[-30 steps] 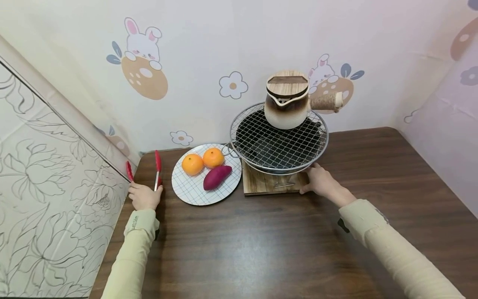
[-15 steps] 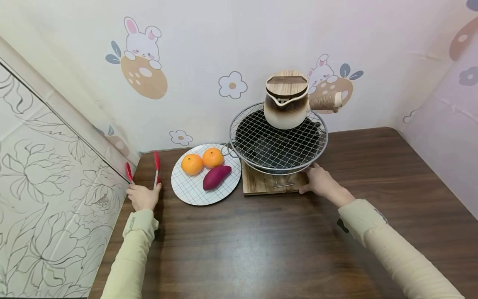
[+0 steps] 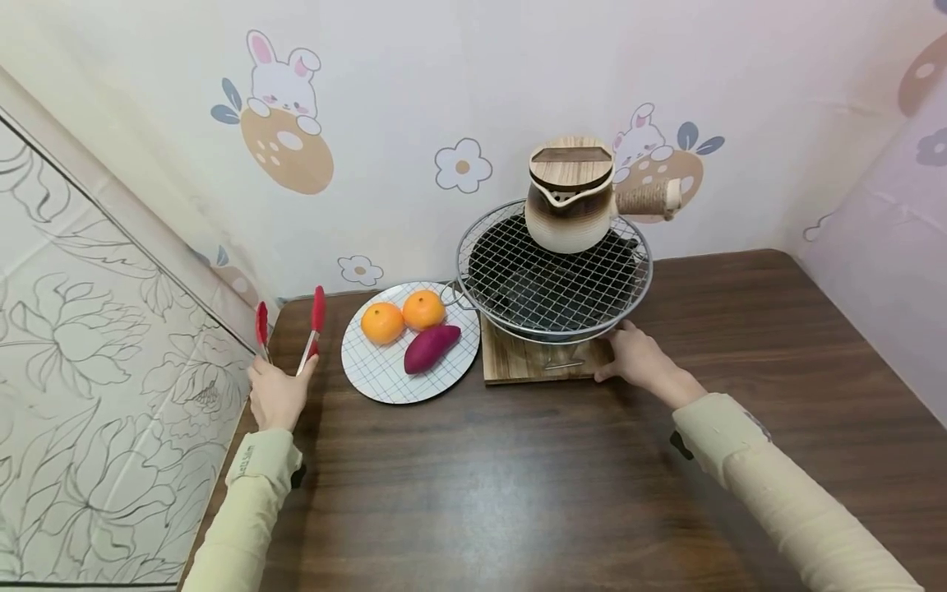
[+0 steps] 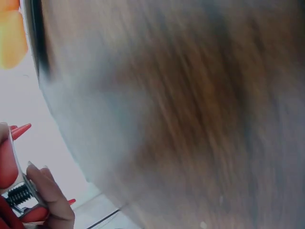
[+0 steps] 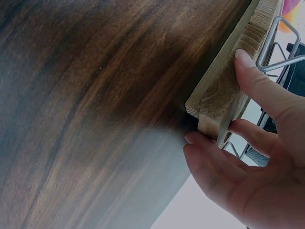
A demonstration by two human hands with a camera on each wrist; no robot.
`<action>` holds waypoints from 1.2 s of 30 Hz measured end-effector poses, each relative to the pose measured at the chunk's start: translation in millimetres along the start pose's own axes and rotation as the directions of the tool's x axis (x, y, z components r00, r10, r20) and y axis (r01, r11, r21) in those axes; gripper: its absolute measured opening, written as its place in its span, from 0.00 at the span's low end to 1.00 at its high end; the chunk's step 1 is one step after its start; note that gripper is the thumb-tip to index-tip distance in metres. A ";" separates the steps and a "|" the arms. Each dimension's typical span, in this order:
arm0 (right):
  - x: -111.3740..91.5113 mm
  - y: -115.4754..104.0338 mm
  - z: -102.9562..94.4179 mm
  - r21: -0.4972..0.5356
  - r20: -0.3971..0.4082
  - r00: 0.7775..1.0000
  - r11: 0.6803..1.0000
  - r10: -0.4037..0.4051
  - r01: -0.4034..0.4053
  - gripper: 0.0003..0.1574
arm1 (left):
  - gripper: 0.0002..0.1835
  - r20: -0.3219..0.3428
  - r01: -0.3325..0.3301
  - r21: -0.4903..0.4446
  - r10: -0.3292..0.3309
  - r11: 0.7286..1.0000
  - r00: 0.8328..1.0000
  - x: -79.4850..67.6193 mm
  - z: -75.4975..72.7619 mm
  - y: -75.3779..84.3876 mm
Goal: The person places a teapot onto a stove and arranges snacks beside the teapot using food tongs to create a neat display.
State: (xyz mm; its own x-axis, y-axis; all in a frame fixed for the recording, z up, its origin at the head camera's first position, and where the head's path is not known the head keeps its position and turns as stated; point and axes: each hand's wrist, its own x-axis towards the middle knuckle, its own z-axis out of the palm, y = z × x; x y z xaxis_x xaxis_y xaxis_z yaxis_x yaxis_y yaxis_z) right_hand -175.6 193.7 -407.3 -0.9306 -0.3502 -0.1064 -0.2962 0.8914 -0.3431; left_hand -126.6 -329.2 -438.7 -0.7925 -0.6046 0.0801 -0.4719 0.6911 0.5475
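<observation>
My left hand [image 3: 277, 393] grips a pair of red-tipped metal tongs [image 3: 317, 311] at the table's left edge, their arms spread apart. The left wrist view catches the spring of the tongs [image 4: 20, 194] and my fingers curled at it. On the other side, my right hand [image 3: 642, 362] holds the right front corner of a wooden board [image 3: 528, 362]. Close up in the right wrist view, the thumb lies along the board's edge [image 5: 217, 98] and the other fingers reach round its corner. A round stove with a wire grill [image 3: 547, 288] stands on that board, bearing a lidded pot [image 3: 568, 226].
Between the hands lies a white checked plate [image 3: 385, 382] with two oranges [image 3: 382, 323] and a purple sweet potato [image 3: 431, 349]. The pot's rope-wrapped handle [image 3: 642, 199] juts right. A patterned wall [image 3: 399, 99] rises behind the brown table [image 3: 473, 485].
The tongs' tips have shifted slightly up and to the right as my left hand turned. My right hand stays on the board, and the grill, pot and plate have not moved.
</observation>
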 end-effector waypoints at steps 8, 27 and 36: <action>0.6 1.5 -0.8 -0.005 -0.002 1.000 1.000 -0.005 0.005 0.55 | 0.58 0.015 -0.070 -0.041 0.071 0.997 0.997 -12.3 -13.4 6.5; -0.3 -0.2 -2.0 0.012 0.008 1.000 1.000 0.010 -0.010 0.55 | 0.50 0.161 -0.270 -0.069 0.277 0.960 0.947 -56.9 -25.1 26.5; -0.5 0.4 -0.2 0.010 0.004 1.000 1.000 0.014 -0.014 0.54 | 0.48 0.201 -0.421 -0.062 0.425 0.905 0.883 -77.6 -20.5 35.4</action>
State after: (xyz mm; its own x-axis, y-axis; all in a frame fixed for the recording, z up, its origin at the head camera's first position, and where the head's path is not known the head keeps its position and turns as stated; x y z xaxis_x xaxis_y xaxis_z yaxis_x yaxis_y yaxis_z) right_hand -175.3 194.3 -407.2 -0.9339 -0.3388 -0.1146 -0.2810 0.8933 -0.3509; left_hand -73.9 -265.9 -408.4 -0.9777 -0.1602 0.1357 -0.0689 0.8554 0.5133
